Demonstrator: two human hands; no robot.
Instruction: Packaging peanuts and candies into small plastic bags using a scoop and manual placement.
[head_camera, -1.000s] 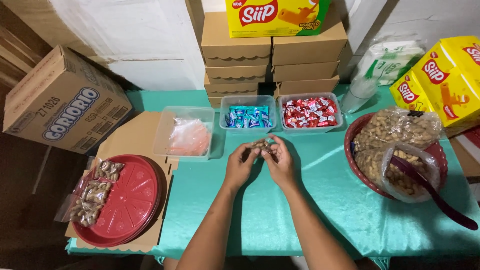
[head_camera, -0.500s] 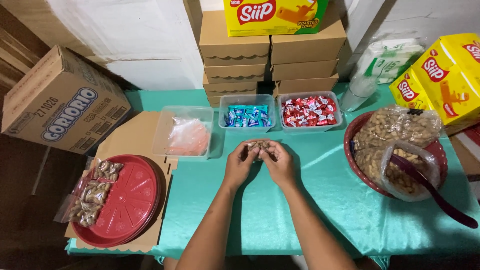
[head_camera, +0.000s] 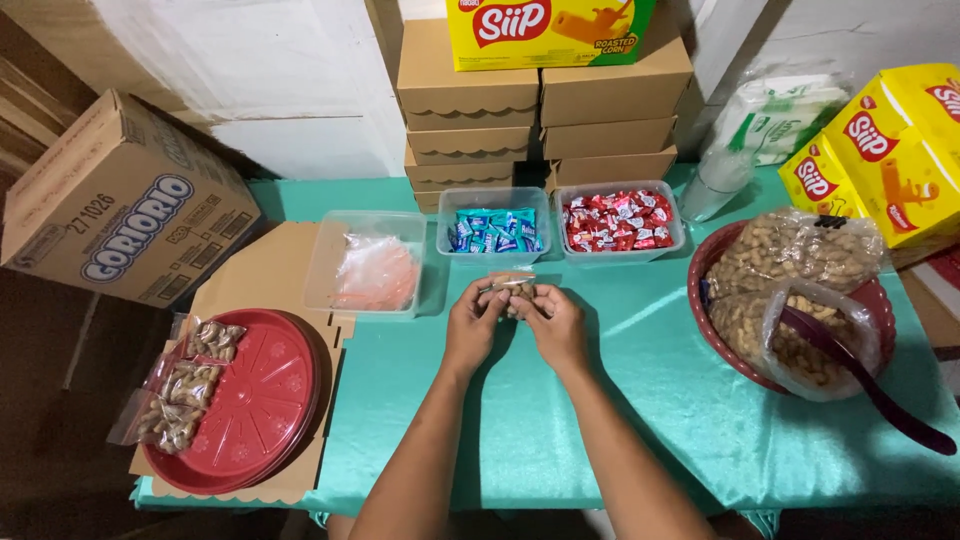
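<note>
Over the middle of the green tablecloth (head_camera: 640, 420), my left hand (head_camera: 474, 322) and my right hand (head_camera: 556, 325) meet and together pinch a small clear bag of peanuts (head_camera: 513, 289). The bag's top sticks up between my fingertips; its lower part is hidden by my fingers. Just beyond my hands stand a clear tub of blue wrapped candies (head_camera: 493, 228) and a clear tub of red wrapped candies (head_camera: 618, 221).
A clear tub with a pinkish plastic bag (head_camera: 366, 266) sits at left. A red round tray (head_camera: 250, 400) holds small peanut bags (head_camera: 180, 395). At right a red basket (head_camera: 700, 290) holds large peanut bags and a dark scoop (head_camera: 870, 385). Cardboard boxes are stacked behind.
Both hands stay together on the small peanut bag, shifting only slightly as the fingers work at its top.
</note>
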